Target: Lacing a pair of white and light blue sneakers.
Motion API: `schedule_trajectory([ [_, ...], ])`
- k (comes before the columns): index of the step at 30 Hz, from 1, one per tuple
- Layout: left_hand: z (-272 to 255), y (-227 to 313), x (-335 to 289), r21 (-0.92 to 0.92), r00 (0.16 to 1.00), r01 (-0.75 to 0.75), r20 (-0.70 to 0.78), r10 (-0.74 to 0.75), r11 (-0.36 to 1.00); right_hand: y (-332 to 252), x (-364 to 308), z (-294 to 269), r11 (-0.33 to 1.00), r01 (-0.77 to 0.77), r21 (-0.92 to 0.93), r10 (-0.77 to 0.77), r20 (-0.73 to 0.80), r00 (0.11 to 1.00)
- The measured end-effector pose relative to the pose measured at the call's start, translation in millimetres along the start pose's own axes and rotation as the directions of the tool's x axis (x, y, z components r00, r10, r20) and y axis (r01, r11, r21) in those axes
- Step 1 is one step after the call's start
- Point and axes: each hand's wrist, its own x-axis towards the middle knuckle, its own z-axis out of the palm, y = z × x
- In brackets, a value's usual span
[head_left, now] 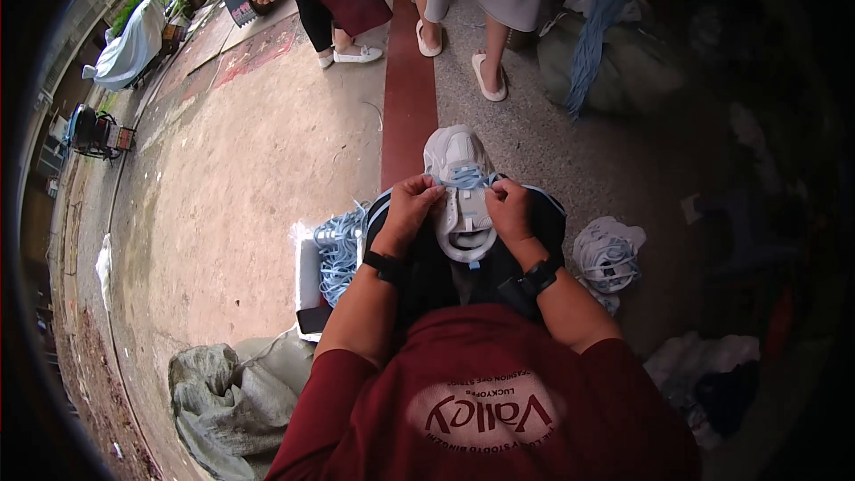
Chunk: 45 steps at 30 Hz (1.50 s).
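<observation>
Between my knees rests a white sneaker, its toe pointing away from me and its padded collar towards me. A light blue shoelace crosses the lower part of its lacing, while the tongue above is bare of lace. On the left side of the shoe my left hand is closed, its fingertips pinching one end of the lace. My right hand is closed too, pinching the lace at the right side. Both wrists carry dark bands.
Left of my legs stands a white box with a heap of blue laces. White shoes with blue laces lie to the right. A grey-green sack is at lower left; another sack bears blue laces. Two people stand ahead.
</observation>
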Motion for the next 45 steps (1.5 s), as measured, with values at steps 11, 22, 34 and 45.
schedule_trajectory([
  [11,7,-24,13,0.268,0.967,-0.116,-0.188,0.170,0.956,-27,1,-8,0.929,0.314,-0.197,-0.324,-0.022,0.946],
  [22,22,-15,7,0.599,0.932,-0.054,-0.257,0.256,0.799,-30,9,8,0.923,0.359,-0.141,-0.320,0.239,0.917],
  [34,37,23,-17,0.922,0.911,-0.312,0.222,0.347,0.231,-26,15,12,0.931,0.330,-0.160,-0.285,0.251,0.925],
  [45,17,-4,-3,0.887,0.961,-0.118,-0.011,0.276,0.446,-38,15,11,0.815,0.492,-0.306,-0.377,0.365,0.851],
])
